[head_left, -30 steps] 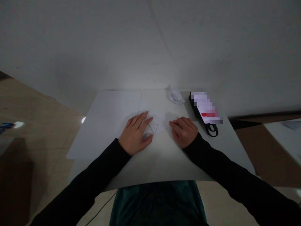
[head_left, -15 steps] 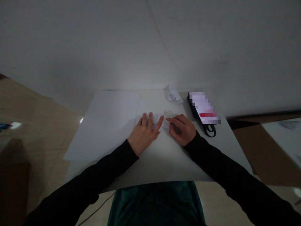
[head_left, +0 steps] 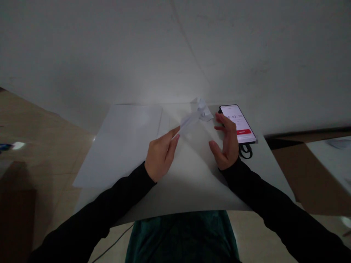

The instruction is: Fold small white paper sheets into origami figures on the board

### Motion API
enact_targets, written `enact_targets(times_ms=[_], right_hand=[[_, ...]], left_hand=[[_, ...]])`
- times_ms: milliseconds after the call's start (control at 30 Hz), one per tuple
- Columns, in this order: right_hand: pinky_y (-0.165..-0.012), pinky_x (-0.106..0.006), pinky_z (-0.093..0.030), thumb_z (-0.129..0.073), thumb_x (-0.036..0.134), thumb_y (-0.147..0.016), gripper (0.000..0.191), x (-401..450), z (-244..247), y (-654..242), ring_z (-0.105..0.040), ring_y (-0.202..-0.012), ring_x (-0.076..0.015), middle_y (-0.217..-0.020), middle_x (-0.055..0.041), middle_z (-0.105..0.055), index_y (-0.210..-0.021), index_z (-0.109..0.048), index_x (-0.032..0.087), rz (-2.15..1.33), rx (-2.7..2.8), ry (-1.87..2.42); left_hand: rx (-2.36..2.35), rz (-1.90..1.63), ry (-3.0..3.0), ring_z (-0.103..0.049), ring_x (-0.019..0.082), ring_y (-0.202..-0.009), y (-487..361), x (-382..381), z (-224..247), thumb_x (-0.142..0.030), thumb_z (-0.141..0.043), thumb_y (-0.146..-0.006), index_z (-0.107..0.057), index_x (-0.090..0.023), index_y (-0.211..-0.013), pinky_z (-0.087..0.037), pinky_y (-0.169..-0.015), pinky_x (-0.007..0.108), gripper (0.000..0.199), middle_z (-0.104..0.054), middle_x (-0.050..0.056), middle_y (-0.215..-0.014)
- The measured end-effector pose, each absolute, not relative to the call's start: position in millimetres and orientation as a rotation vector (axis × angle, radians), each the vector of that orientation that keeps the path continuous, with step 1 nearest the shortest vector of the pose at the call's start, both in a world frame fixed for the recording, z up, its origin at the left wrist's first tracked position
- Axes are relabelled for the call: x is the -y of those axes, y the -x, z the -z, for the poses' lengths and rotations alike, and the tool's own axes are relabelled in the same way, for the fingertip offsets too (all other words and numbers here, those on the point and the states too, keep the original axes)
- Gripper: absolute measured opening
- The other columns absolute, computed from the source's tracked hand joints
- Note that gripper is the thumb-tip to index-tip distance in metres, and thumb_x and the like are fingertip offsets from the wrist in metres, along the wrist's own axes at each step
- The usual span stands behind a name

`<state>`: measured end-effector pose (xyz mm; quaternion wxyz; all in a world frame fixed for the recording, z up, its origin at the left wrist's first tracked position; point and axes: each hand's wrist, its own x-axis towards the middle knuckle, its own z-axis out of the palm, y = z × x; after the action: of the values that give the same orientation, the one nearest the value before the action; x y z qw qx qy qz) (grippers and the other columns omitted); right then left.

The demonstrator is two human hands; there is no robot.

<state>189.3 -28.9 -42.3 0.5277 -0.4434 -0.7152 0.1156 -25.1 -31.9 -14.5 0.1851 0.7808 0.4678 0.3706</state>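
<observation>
My left hand [head_left: 162, 153] pinches one end of a folded piece of white paper [head_left: 189, 122] between thumb and fingers. The paper is raised off the table and tilts away to the upper right, slightly blurred. Its far end overlaps a small folded paper shape [head_left: 205, 114] that sits near the wall. My right hand [head_left: 226, 144] is apart from the paper, fingers spread and thumb out, with nothing in it. It hovers just left of a phone [head_left: 238, 124] whose lit screen shows running digits and a red button.
White sheets [head_left: 123, 142] lie on the left of the white table [head_left: 186, 197]. A black looped strap [head_left: 246, 151] sticks out below the phone. The wall [head_left: 153, 54] rises directly behind the table. Another white surface [head_left: 334, 160] stands at the right.
My left hand has lifted the folded paper from the table and turned it up. My right hand has come off the paper, moved right towards the phone and opened.
</observation>
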Motion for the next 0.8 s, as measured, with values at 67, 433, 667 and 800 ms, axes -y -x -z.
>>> enact_targets(times_ms=[67,433,667,800], right_hand=[[-0.088,-0.046,-0.051,-0.059,0.043,-0.083,0.062,27,46,-186,-0.056,-0.115,-0.028,-0.132,-0.015,-0.053,-0.137,-0.04,0.021,-0.538,1.66,1.025],[-0.043,-0.021,-0.04,-0.066,0.043,-0.078,0.028,24,36,-181,-0.054,-0.052,-0.0106,-0.062,0.0002,-0.064,-0.075,-0.067,0.016,-1.219,1.621,1.198],[-0.052,-0.021,-0.04,-0.062,0.037,-0.083,0.023,12,39,-193,-0.055,-0.054,-0.0095,-0.061,0.0013,-0.064,-0.077,-0.069,0.016,-1.149,2.281,1.046],[-0.058,-0.022,-0.043,-0.061,0.033,-0.085,0.019,13,48,-187,-0.06,-0.06,-0.0108,-0.072,-0.0016,-0.069,-0.084,-0.07,0.016,-0.828,2.297,1.043]], left_hand=[[-1.277,-1.096,-1.873,-0.067,0.015,-0.076,20,37,8,-0.034,-0.041,-0.096,-0.067,-0.014,-0.094,-0.058,-0.071,0.027,0.033,-0.071,0.003,-0.083],[-1.09,-0.995,-1.594,-0.066,0.018,-0.087,36,14,7,-0.04,-0.057,-0.086,-0.056,-0.014,-0.121,-0.054,-0.075,0.031,0.044,-0.069,0.01,-0.105],[-1.11,-0.601,-2.362,-0.064,0.021,-0.095,46,9,17,-0.045,-0.074,-0.072,-0.058,-0.02,-0.119,-0.046,-0.087,0.038,0.056,-0.069,0.006,-0.105],[-1.142,-0.437,-2.551,-0.064,0.023,-0.093,37,16,28,-0.045,-0.067,-0.08,-0.065,-0.021,-0.106,-0.043,-0.084,0.039,0.035,-0.07,0.004,-0.098]])
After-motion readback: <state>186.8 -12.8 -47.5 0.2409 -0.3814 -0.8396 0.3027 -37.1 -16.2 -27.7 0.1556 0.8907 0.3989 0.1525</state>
